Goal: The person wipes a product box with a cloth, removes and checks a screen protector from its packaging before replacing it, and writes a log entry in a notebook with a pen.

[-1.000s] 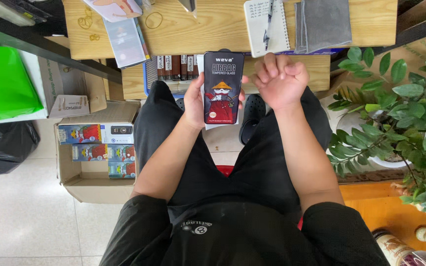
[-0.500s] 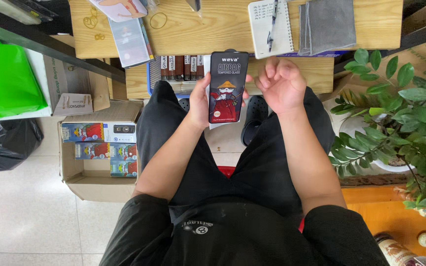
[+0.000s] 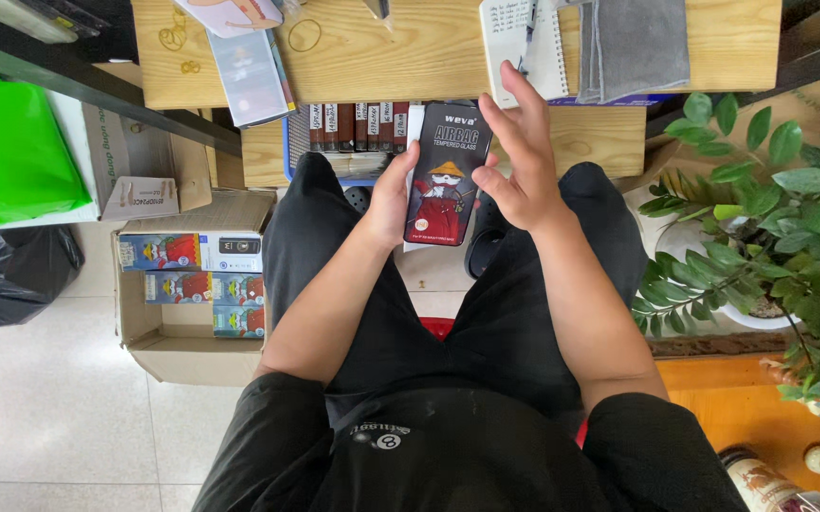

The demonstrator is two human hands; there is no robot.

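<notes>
Black and glossy, a slim flat package (image 3: 448, 171) is gripped along its left edge by the left hand (image 3: 393, 194), fingers curled round it, just above the centre of the frame. It is held upright and slightly tilted, and a cartoon figure in red with a yellow hat is printed on its face. The right hand (image 3: 516, 156) is held open, fingers spread, its thumb laid against the package's right edge; nothing is clasped by it. Black trousers are seen beneath. A wooden desk (image 3: 419, 47) is spread across the top of the frame, with a notebook (image 3: 524, 43) and a grey cloth (image 3: 633, 43) laid on it. A cardboard box (image 3: 182, 313) of colourful cartons is seen at the left on pale floor tiles, a green plant (image 3: 770, 218) at the right.
</notes>
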